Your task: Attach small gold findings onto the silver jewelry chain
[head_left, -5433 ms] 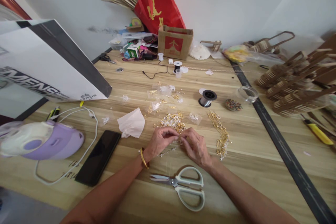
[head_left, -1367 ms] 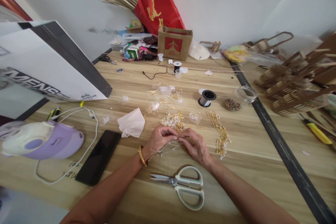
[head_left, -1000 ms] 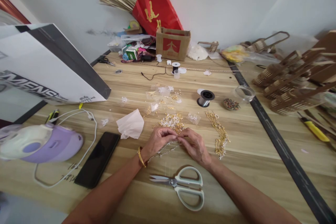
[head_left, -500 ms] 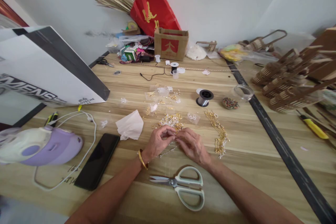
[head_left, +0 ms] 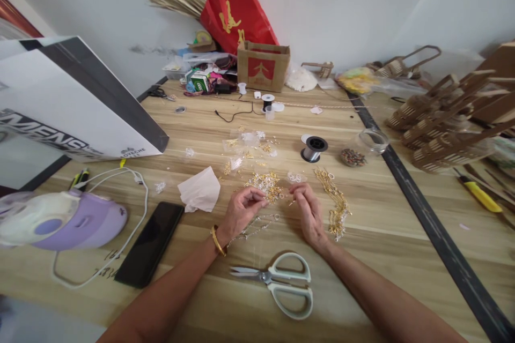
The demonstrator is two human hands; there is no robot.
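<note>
My left hand [head_left: 241, 211], with a gold bangle [head_left: 218, 241] at its wrist, is closed in a pinch beside a pile of gold and silver beads [head_left: 263, 185]. What its fingertips hold is too small to make out. A thin silver chain [head_left: 257, 229] with a ring at its end lies on the table beside that hand. To the right of the pile, my right hand [head_left: 309, 215] pinches a tiny light-coloured piece whose kind I cannot tell. Gold chains [head_left: 335, 201] lie just right of this hand. Scissors with pale handles [head_left: 290, 285] rest between my forearms.
A wire spool [head_left: 315, 148] and a clear jar of beads [head_left: 362, 153] stand beyond my right hand. On the left are a paper tissue [head_left: 200, 190], a black phone [head_left: 149, 244] and a purple-white device [head_left: 80, 222]. Small bead bags [head_left: 249, 142] lie farther back.
My hands, together before, have come apart, the right one moving to the right. The silver chain and its end ring now show between them.
</note>
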